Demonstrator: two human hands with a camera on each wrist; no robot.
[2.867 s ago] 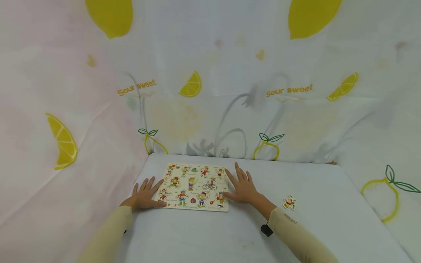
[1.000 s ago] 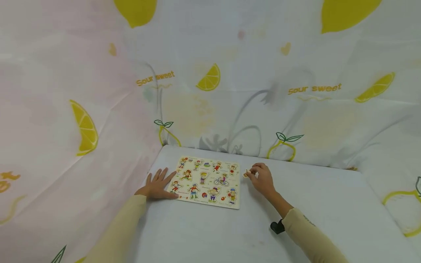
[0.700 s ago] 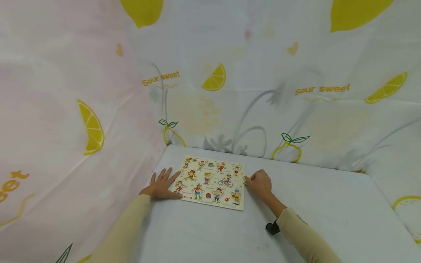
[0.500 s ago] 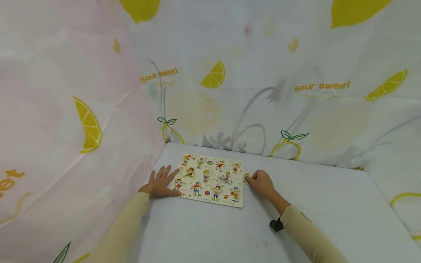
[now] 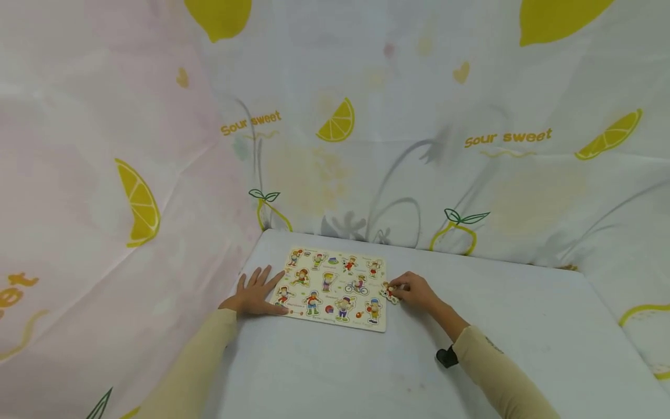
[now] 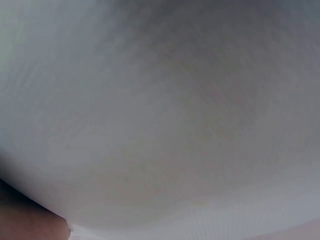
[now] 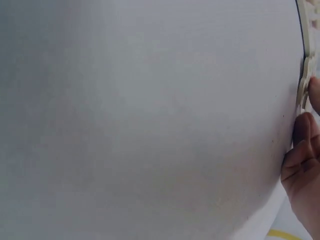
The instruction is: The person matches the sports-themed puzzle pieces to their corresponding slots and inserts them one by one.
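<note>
A cream wooden puzzle board (image 5: 295,294) with several colourful sports figures lies on the white table. My left hand (image 5: 254,295) rests with fingers spread at its left edge, fingertips and thumb right at the border. Between the thumb and fingers of my right hand (image 5: 417,292) is a small figure-shaped puzzle piece (image 5: 389,292), pinched so that it overlaps the board's right edge. The right wrist view shows that piece (image 7: 303,85) from the side, beside the board's edge (image 7: 304,30). Only a bit of the left hand (image 6: 32,226) shows in the left wrist view.
White cloth covers the table (image 5: 335,372). A fabric wall (image 5: 398,169) printed with lemons stands along the back, with more fabric on both sides. A dark strap piece (image 5: 446,357) hangs under the right wrist.
My right hand has left the board, picked up the loose puzzle piece from the right and brought it to the board's right edge, turning it there. My left hand stays at the board.
</note>
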